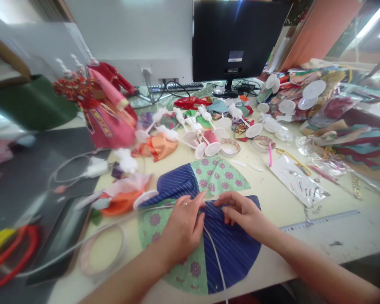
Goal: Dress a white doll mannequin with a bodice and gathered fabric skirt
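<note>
Head view: guessing you're aligning patchwork cloth (232,249) by the table's (277,268) front edge; left hand (183,223), right hand (242,211) touching it, can't tell if pinching; next needs flatness.

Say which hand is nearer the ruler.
Right. The right hand is over the blue cloth, left of the ruler; the left hand is farther left, mostly over the green cloth.

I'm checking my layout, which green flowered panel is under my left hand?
The near-left green flowered panel: your left hand lies across it, while the far-right green panel lies beyond your right hand.
</note>
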Tool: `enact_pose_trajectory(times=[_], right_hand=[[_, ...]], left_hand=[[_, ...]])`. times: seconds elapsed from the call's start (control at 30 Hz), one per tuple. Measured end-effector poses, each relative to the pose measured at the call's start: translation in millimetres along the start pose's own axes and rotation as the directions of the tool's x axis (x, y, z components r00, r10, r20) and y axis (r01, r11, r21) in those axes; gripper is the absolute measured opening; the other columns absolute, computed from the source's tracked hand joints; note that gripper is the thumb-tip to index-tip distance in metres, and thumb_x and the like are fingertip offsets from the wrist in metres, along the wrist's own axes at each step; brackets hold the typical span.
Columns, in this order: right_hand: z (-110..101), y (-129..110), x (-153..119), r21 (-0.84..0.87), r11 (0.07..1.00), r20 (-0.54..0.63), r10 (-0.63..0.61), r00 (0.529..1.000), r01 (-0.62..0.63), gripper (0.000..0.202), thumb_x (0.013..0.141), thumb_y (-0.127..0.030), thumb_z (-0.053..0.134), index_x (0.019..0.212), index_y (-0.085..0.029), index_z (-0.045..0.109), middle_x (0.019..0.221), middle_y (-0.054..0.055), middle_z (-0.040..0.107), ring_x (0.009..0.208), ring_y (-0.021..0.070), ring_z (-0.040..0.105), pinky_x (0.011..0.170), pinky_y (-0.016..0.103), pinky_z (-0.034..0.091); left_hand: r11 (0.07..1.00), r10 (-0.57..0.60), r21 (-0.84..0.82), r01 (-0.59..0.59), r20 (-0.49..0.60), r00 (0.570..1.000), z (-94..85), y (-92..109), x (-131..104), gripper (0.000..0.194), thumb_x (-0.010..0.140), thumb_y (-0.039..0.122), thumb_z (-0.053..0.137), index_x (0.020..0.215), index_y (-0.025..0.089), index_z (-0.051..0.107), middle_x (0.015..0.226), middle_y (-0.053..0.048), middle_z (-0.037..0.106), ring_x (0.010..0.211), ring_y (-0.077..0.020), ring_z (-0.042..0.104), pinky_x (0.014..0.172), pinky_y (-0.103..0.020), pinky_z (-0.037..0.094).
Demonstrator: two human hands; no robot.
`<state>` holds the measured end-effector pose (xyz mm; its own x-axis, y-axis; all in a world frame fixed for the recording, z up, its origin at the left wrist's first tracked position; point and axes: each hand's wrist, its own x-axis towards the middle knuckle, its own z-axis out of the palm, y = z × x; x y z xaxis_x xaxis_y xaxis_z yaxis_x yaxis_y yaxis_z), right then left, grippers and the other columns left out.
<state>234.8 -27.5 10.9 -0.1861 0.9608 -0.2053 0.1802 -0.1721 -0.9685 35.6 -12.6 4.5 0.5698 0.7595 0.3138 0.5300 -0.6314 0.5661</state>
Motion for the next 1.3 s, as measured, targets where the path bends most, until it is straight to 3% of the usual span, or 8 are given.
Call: enact_pose_trajectory(times=[0.2, 0.4, 0.57, 0.73, 0.97, 1.3], right_hand=[[0, -5, 2, 0.063, 0.998, 0.033, -0.002, 0.999, 0.000, 0.020, 0.079, -0.029, 0.052, 0.096, -0.020, 0.048, 0.086, 0.003, 0.061, 0.053, 0.0072, 0.052, 0.052, 0.024, 0.046], [2, -5, 4, 0.068, 0.998, 0.060, 0.011, 0.998, -0.016, 0.021, 0.078, -0.025, 0.053, 0.098, -0.019, 0.049, 0.091, 0.003, 0.063, 0.052, 0.0059, 0.051, 0.053, 0.023, 0.045], [3, -11, 7, 0.151, 0.978, 0.164, 0.119, 0.979, -0.144, 0.022, 0.077, -0.025, 0.052, 0.098, -0.017, 0.049, 0.069, -0.002, 0.061, 0.044, 0.0051, 0.047, 0.044, 0.019, 0.037], [2, -17, 11, 0.227, 0.923, 0.235, 0.257, 0.938, -0.310, 0.022, 0.078, -0.028, 0.053, 0.097, -0.016, 0.052, 0.060, -0.003, 0.059, 0.042, 0.0051, 0.046, 0.043, 0.018, 0.038], [0, -15, 20, 0.195, 0.904, 0.240, 0.332, 0.912, -0.380, 0.023, 0.077, -0.024, 0.054, 0.097, -0.015, 0.055, 0.056, -0.004, 0.056, 0.040, 0.0057, 0.045, 0.040, 0.017, 0.037], [2, -16, 19, 0.175, 0.909, 0.234, 0.335, 0.913, -0.379, 0.024, 0.077, -0.023, 0.053, 0.100, -0.014, 0.055, 0.055, -0.005, 0.052, 0.040, 0.0051, 0.043, 0.039, 0.016, 0.037]], left_hand=[[1.000, -0.003, 0.004, 0.003, 0.015, 1.000, 0.3, 0, 0, 0.052, 0.087, 0.013, 0.040, 0.136, 0.020, 0.025, 0.105, -0.008, 0.063, 0.100, -0.0214, 0.055, 0.096, -0.047, 0.037], [1.000, -0.012, 0.009, 0.012, 0.021, 1.000, 0.5, -1, 0, 0.052, 0.087, 0.013, 0.041, 0.136, 0.019, 0.026, 0.105, -0.008, 0.062, 0.100, -0.0213, 0.054, 0.097, -0.047, 0.036], [1.000, -0.024, 0.009, 0.024, 0.024, 0.999, 0.1, -2, 0, 0.052, 0.087, 0.013, 0.041, 0.136, 0.019, 0.026, 0.106, -0.008, 0.062, 0.102, -0.0222, 0.054, 0.096, -0.047, 0.036], [0.999, -0.026, 0.022, 0.025, 0.024, 0.999, 0.8, -3, 0, 0.050, 0.087, 0.013, 0.042, 0.135, 0.018, 0.027, 0.107, -0.008, 0.062, 0.103, -0.0212, 0.053, 0.098, -0.046, 0.035], [0.999, -0.030, 0.022, 0.030, 0.026, 0.999, -0.4, -2, 0, 0.049, 0.087, 0.012, 0.042, 0.133, 0.016, 0.028, 0.106, -0.007, 0.063, 0.102, -0.0204, 0.053, 0.098, -0.045, 0.035], [1.000, -0.018, 0.021, 0.017, 0.017, 1.000, -1.2, -2, 1, 0.049, 0.087, 0.012, 0.042, 0.134, 0.016, 0.028, 0.105, -0.008, 0.063, 0.102, -0.0208, 0.053, 0.097, -0.045, 0.036]])
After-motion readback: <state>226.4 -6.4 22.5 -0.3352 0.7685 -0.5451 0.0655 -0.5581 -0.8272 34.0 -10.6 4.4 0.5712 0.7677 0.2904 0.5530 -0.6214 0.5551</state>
